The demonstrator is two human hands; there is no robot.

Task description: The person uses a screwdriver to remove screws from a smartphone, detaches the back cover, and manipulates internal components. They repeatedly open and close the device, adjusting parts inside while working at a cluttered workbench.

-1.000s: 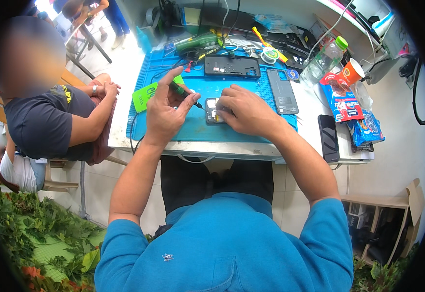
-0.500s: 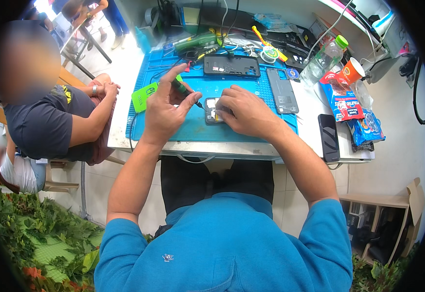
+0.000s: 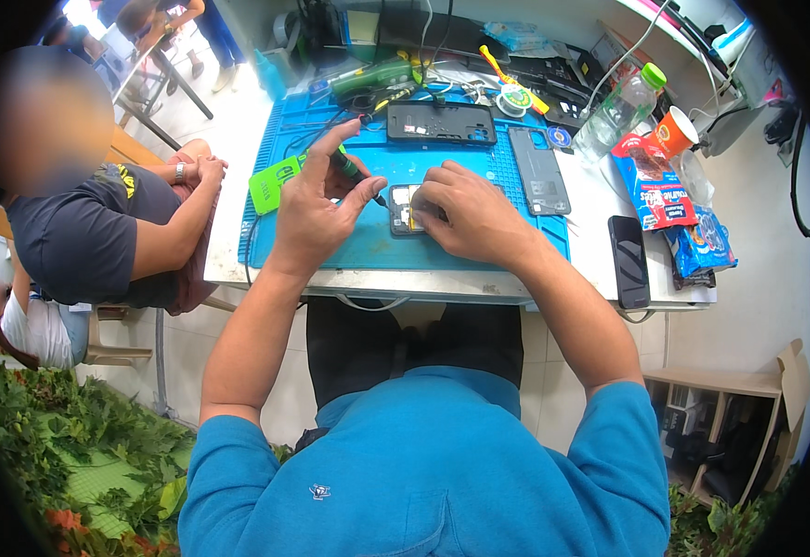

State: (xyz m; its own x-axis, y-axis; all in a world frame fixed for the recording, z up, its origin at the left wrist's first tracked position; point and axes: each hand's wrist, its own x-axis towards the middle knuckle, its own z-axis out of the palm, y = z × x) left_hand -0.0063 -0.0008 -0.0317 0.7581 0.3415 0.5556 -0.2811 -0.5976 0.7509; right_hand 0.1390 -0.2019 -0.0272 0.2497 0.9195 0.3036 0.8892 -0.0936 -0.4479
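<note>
Head view: left hand (image 3: pixel 315 212) pinches a green-and-black screwdriver (image 3: pixel 348 168); right of that grip, right hand (image 3: pixel 472 210) partly covers an opened smartphone (image 3: pixel 402 223), its hold unclear.

Print shows in several places on the counter (image 3: pixel 600 278): large white letters across the red-and-blue snack packet (image 3: pixel 657 197), white lettering, too small to make out, on the blue packet (image 3: pixel 705 247) below it, and a few large dark letters on the lime-green card (image 3: pixel 273 188) at the left. The orange paper cup (image 3: pixel 672 135) bears a small emblem, and the round blue tin (image 3: pixel 559 138) a label too tiny to read. A small embroidered emblem (image 3: pixel 319 492) marks the blue shirt (image 3: pixel 377 446), and yellow print the seated person's dark shirt (image 3: pixel 80 241).
</note>
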